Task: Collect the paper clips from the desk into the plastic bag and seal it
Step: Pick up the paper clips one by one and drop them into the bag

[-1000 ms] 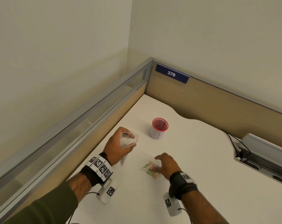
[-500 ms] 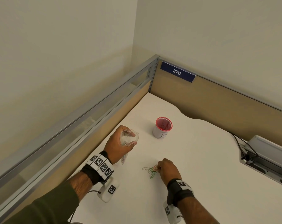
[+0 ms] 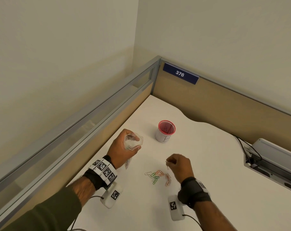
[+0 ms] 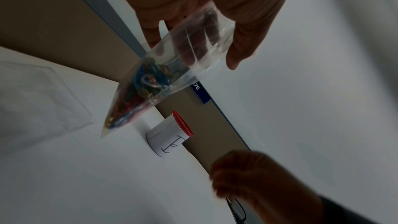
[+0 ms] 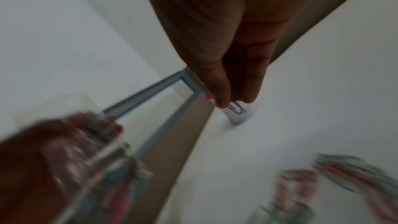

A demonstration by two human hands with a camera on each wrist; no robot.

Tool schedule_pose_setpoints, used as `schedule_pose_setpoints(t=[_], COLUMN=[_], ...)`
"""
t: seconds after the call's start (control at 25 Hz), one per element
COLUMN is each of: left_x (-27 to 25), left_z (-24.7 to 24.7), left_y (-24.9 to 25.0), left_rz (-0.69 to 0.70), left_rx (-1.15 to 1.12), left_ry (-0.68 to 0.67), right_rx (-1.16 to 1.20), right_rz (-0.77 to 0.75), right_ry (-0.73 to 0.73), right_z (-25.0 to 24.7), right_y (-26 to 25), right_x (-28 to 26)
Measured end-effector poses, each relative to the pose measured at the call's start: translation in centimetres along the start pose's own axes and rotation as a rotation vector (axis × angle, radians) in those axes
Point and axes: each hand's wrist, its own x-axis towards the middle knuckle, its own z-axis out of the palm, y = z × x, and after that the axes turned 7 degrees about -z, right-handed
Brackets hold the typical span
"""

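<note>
My left hand grips a clear plastic bag by its open mouth, above the white desk. The bag hangs down with several coloured paper clips in its bottom. My right hand is lifted off the desk and pinches paper clips between thumb and fingers. A small pile of coloured paper clips lies on the desk just below and left of that hand. The right hand is to the right of the bag, apart from it.
A white cup with a red mesh rim stands behind the hands. Tan partition walls with a sign reading 376 close the corner. A cable tray with wires sits at the right edge.
My right hand has closed on some clips from the pile and risen off the desk towards the bag. The left hand has kept the bag where it was.
</note>
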Motion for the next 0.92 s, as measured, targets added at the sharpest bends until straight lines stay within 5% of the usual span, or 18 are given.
schedule_pose_setpoints(t=[0.2, 0.48, 0.8, 0.92], left_x=[0.1, 0.9, 0.1, 0.0], left_z=[0.9, 1.9, 1.1, 0.2], left_y=[-0.1, 0.2, 0.3, 0.2], left_rz=[-0.009, -0.005, 0.006, 0.020], left_rx=[0.013, 0.066, -0.004, -0.029], left_ry=[-0.018, -0.031, -0.034, -0.022], right_rx=[0.225, 0.190, 0.211, -0.089], right_rz=[-0.271, -0.416, -0.330, -0.122], right_ry=[0.162, 0.030, 0.138, -0.059], right_z=[-4.5, -3.6, -4.0, -2.1], right_y=[-8.7, -14.9, -9.8, -2.7], right_x=[0.5, 1.0, 1.0, 0.8])
